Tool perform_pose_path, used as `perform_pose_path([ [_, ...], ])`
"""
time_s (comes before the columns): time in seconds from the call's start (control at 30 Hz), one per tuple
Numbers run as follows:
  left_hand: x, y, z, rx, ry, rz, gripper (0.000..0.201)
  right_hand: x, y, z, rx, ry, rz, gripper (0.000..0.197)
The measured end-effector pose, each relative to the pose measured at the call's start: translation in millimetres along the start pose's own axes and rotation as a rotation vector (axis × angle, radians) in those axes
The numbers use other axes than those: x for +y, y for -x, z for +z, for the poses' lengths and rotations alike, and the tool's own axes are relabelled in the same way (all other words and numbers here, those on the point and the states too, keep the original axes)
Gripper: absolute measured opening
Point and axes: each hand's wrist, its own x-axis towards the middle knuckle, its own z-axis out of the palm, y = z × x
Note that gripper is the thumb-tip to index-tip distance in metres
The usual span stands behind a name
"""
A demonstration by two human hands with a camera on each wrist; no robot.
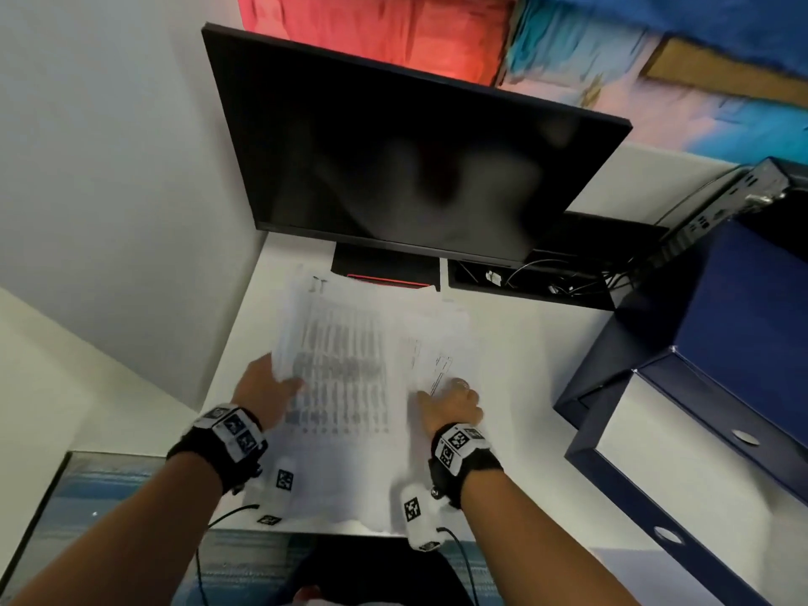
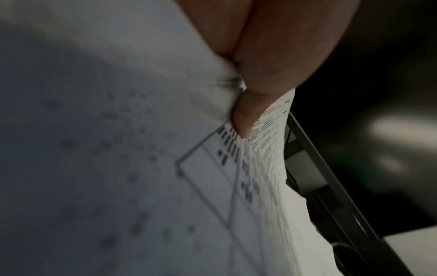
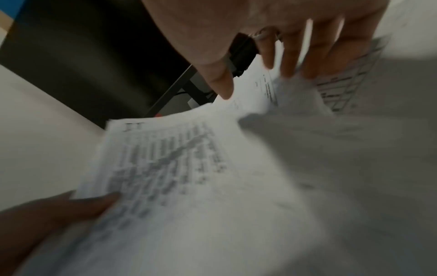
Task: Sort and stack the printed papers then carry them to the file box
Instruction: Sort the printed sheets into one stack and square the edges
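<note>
Printed papers [image 1: 350,378] lie fanned out on the white desk [image 1: 524,365] in front of the monitor. My left hand [image 1: 280,384] pinches the left edge of the top sheet, which is printed with a dense table. In the left wrist view the thumb [image 2: 246,115] presses on that lifted sheet [image 2: 212,186]. My right hand [image 1: 454,400] rests on the right-hand sheets; its straight, spread fingers [image 3: 290,61] touch the papers [image 3: 212,168]. The dark blue file box [image 1: 743,299] stands at the right of the desk.
A black monitor [image 1: 415,159] on its stand looms over the far edge of the papers. Behind it to the right run a cable tray and a small black computer [image 1: 721,203]. A white wall [image 1: 109,190] bounds the left side. The desk's front edge is close to my forearms.
</note>
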Motion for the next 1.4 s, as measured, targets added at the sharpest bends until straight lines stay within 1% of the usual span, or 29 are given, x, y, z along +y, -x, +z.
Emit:
perform_pose_path([
  [0.03, -2.6, 1.8, -9.2, 0.064, 0.022, -0.004, 0.027, -2.5, 3.2, -0.4, 0.02, 0.051, 0.065, 0.081],
  [0.1, -6.2, 8.3, -29.4, 0.16, 0.059, 0.009, 0.023, -8.4, 8.0, 3.9, 0.015, 0.044, 0.162, 0.106],
  [0.17, -9.8, 15.3, -46.1, 0.187, 0.083, 0.012, 0.02, -14.8, 8.0, 16.4, 0.026, 0.08, 0.179, 0.126],
  [0.23, -15.8, 17.4, -55.9, 0.186, 0.081, 0.023, 0.018, -18.6, 5.4, 28.4, 0.045, 0.157, 0.158, 0.136],
  [0.33, -19.1, 19.8, -64.0, 0.187, 0.091, 0.034, 0.018, -22.3, 0.9, 31.9, 0.043, 0.18, 0.111, 0.138],
  [0.4, -19.3, 19.3, -65.9, 0.21, 0.105, 0.027, 0.02, -25.2, -3.4, 27.9, 0.006, 0.116, 0.075, 0.131],
  [0.47, -18.2, 18.6, -66.4, 0.224, 0.108, 0.02, 0.02, -26.0, -10.0, 24.1, -0.031, 0.035, 0.031, 0.112],
  [0.5, -18.3, 17.2, -66.2, 0.225, 0.111, 0.014, 0.019, -26.5, -12.1, 20.1, -0.027, 0.002, 0.002, 0.103],
  [0.6, -17.6, 16.7, -66.8, 0.212, 0.118, 0.002, 0.019, -25.5, -20.1, 0.9, 0.034, -0.154, -0.1, 0.075],
  [0.67, -17.4, 18.2, -65.5, 0.213, 0.134, 0.007, 0.019, -23.6, -22.8, -14.2, 0.084, -0.278, -0.133, 0.064],
  [0.7, -18.1, 18.9, -63.1, 0.208, 0.155, 0.0, 0.021, -22.2, -22.5, -18.3, 0.106, -0.289, -0.111, 0.063],
  [0.73, -18.3, 19.3, -59.3, 0.192, 0.181, -0.024, 0.025, -22.0, -20.3, -20.0, 0.091, -0.267, -0.056, 0.065],
  [0.77, -19.4, 19.8, -53.7, 0.164, 0.199, -0.052, 0.031, -20.2, -15.4, -19.3, 0.041, -0.206, 0.0, 0.066],
  [0.8, -20.4, 19.9, -48.2, 0.132, 0.196, -0.079, 0.035, -18.3, -11.4, -18.6, -0.014, -0.147, 0.033, 0.063],
  [0.83, -22.6, 19.0, -42.5, 0.102, 0.174, -0.097, 0.035, -16.2, -9.2, -18.9, -0.037, -0.116, 0.024, 0.057],
  [0.87, -24.5, 18.8, -38.2, 0.077, 0.141, -0.114, 0.031, -16.2, -6.5, -22.1, -0.033, -0.107, -0.008, 0.052],
  [0.9, -27.1, 18.4, -35.2, 0.064, 0.112, -0.123, 0.026, -18.5, -2.4, -29.7, 0.004, -0.094, -0.08, 0.047],
  [1.0, -32.9, 18.4, -31.7, 0.069, 0.065, -0.14, 0.019, -33.2, 8.1, -73.0, 0.222, 0.046, -0.352, 0.022],
  [1.07, -35.3, 16.9, -29.3, 0.062, 0.047, -0.151, 0.02, -50.0, 21.8, -109.7, 0.345, 0.092, -0.493, 0.02],
  [1.13, -32.3, 14.7, -26.1, 0.056, 0.043, -0.158, 0.023, -68.8, 38.5, -146.2, 0.435, 0.043, -0.591, 0.023],
  [1.2, -26.4, 13.4, -21.0, 0.064, 0.039, -0.153, 0.019, -84.7, 50.5, -174.7, 0.486, -0.05, -0.666, 0.023],
  [1.23, -22.8, 13.0, -18.1, 0.075, 0.043, -0.146, 0.018, -89.6, 52.1, -183.1, 0.47, -0.113, -0.683, 0.022],
  [1.3, -12.5, 15.2, -13.7, 0.084, 0.042, -0.145, 0.018, -96.1, 48.8, -186.0, 0.393, -0.238, -0.672, 0.022],
  [1.33, -8.9, 15.8, -10.6, 0.08, 0.037, -0.143, 0.02, -97.2, 43.5, -179.0, 0.347, -0.281, -0.652, 0.023],
  [1.4, -6.6, 15.2, -4.8, 0.06, 0.031, -0.15, 0.029, -91.1, 23.4, -148.7, 0.242, -0.317, -0.562, 0.026],
])
